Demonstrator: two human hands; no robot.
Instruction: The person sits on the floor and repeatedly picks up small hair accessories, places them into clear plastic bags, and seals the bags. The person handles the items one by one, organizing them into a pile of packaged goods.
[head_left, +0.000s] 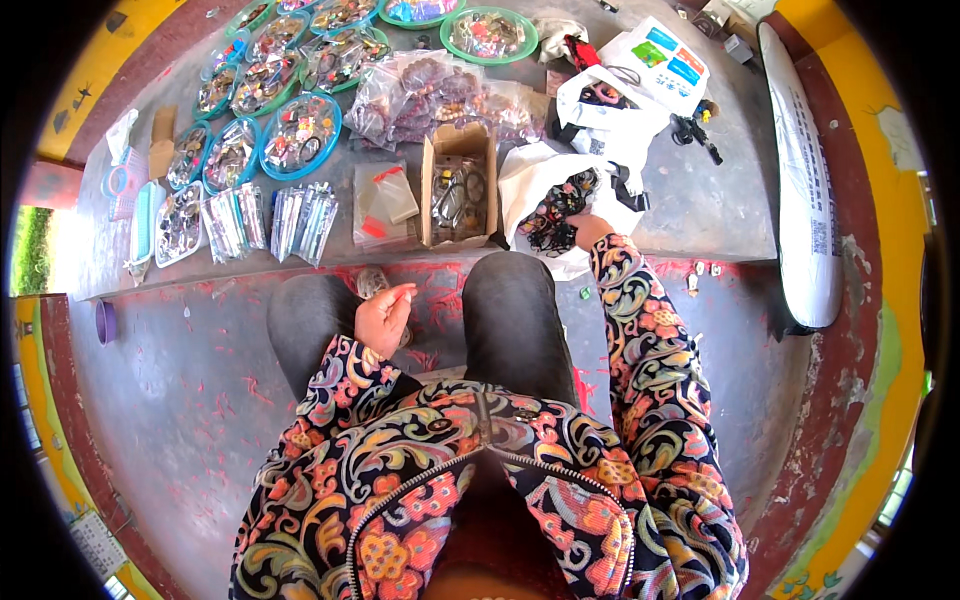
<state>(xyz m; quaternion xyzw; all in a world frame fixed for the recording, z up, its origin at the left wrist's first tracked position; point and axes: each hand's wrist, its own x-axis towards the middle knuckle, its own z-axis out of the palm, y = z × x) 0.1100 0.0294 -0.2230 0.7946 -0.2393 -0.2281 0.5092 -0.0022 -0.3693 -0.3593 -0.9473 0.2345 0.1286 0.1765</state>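
My right hand (pixel 592 232) reaches into the mouth of a white bag (pixel 525 185), among a tangle of small dark items with coloured bits (pixel 562 210). Its fingertips are hidden there. Over my lap, my left hand (pixel 384 320) is closed, fingers and thumb drawn together; whatever they may pinch is too small to make out. An open cardboard box (pixel 427 200) beside the white bag holds clear-wrapped goods and dark looped things. Left of the box lies a stack of flat clear plastic bags (pixel 380 228) with red strips.
Pen-like wrapped bundles (pixel 303 222), a white tray (pixel 163 250) and round baskets of small goods (pixel 337 125) fill the ledge's left. Clear packets (pixel 410 95) lie behind the box. More white bags (pixel 630 130) stand right, before a long white sack (pixel 800 190). Red scraps litter the floor.
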